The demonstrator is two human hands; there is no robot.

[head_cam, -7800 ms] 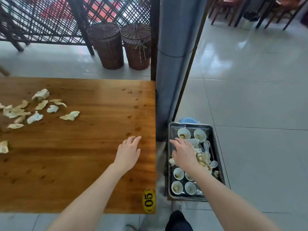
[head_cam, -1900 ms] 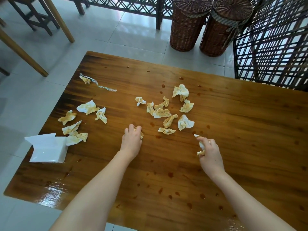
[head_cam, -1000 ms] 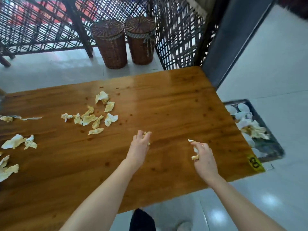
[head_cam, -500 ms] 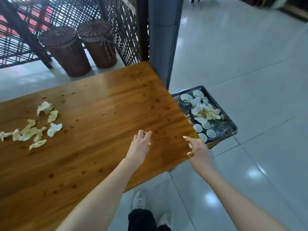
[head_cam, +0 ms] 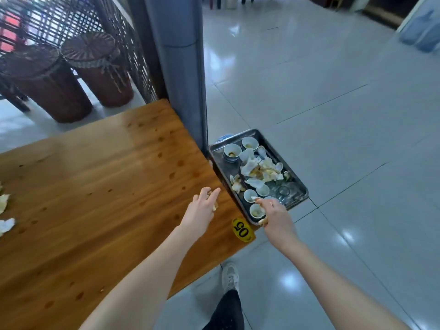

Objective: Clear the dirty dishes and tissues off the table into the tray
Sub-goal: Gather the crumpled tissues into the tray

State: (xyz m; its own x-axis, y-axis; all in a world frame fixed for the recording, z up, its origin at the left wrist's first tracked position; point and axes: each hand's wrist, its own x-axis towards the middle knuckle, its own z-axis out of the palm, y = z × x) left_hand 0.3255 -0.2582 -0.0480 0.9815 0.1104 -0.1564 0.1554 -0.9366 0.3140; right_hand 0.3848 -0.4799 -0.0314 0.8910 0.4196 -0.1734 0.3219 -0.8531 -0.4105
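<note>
Left grip (head_cam: 201,211) holds a tissue scrap (head_cam: 215,207) over the table (head_cam: 107,186); right grip (head_cam: 276,216) pinches tissue (head_cam: 262,221) over the tray (head_cam: 294,195).

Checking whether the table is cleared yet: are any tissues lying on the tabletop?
Yes, crumpled tissues lie on the table at its far left edge in the head view.

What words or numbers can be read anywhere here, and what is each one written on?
"05": black digits on a yellow sticker at the near corner of the wooden table, turned partly sideways to the camera.
Nothing else can be read. The red patches behind the lattice screen are too blurred to tell whether they carry any writing.
</note>
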